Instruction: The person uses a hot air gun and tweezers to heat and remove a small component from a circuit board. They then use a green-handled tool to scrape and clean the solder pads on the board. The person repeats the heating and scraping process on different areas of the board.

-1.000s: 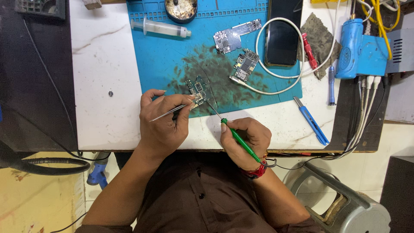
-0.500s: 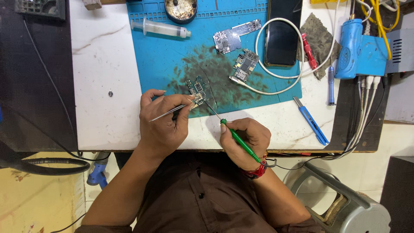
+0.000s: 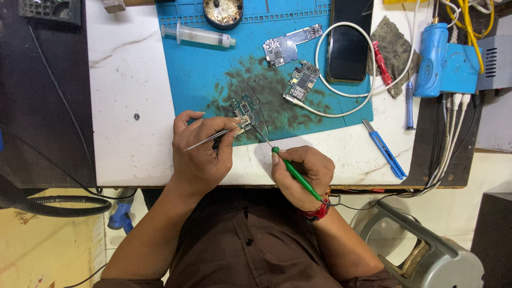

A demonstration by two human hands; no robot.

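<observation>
Right now the person is sitting at a white worktop [image 3: 122, 80] and leaning over a blue mat [image 3: 192, 74], stained dark in the middle. Their left hand [image 3: 200, 152] is pinching a pair of metal tweezers [image 3: 210, 138], whose tips are lying against the near edge of a small green circuit board [image 3: 244, 109]; that board is resting on the mat, near its front edge, just beyond both hands. Their right hand [image 3: 301, 173] is gripping a green-handled soldering iron [image 3: 293, 173] like a pen, and its thin dark tip is slanting up and left to meet the same board right beside the tweezer tips. A cord is trailing from the back of the handle past a red band on the wrist. Farther back on the mat, two more bare circuit boards [image 3: 290, 48] are lying well apart from the one being worked on, with a clear syringe [image 3: 197, 36] off to the left and a round tin [image 3: 223, 12] at the far edge. A dark phone [image 3: 346, 48] is lying face up at the mat's right side, ringed by a looping white cable [image 3: 320, 64]. Off the mat on the right, a blue utility knife [image 3: 385, 149] and a blue tool stand [image 3: 440, 58] are sitting on the worktop. A metal stool [image 3: 426, 250] is standing on the floor at the person's right.
</observation>
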